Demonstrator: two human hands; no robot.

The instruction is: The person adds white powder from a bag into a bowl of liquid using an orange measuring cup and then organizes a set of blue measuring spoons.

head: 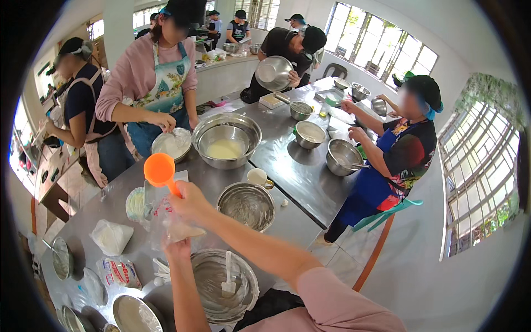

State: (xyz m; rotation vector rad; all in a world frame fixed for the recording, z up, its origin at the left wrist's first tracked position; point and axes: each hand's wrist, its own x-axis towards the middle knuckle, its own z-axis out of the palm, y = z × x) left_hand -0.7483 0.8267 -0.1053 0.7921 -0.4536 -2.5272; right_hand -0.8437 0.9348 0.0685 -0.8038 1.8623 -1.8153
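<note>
My right hand [188, 201] grips the handle of an orange plastic scoop [159, 169], raised over the steel table. Just below it, my left hand [177, 247] holds a clear plastic bag [174, 228] with pale contents in its lower part. Nearest me stands a large steel bowl [207, 286] smeared with batter, with a white spatula [228, 282] lying in it. Beyond my right forearm sits another smeared steel bowl [244, 207] with a whisk inside. A white cup [257, 176] touches or nearly touches that bowl's far rim. The scoop's inside looks orange; whether it holds anything cannot be told.
A knotted white bag [112, 236], a printed plastic pack [119, 273] and several bowls stand at the left. A co-worker in a floral apron [166, 89] handles a bowl of white mixture [172, 144] across the table. Another co-worker in blue [373, 166] sits at the adjoining table.
</note>
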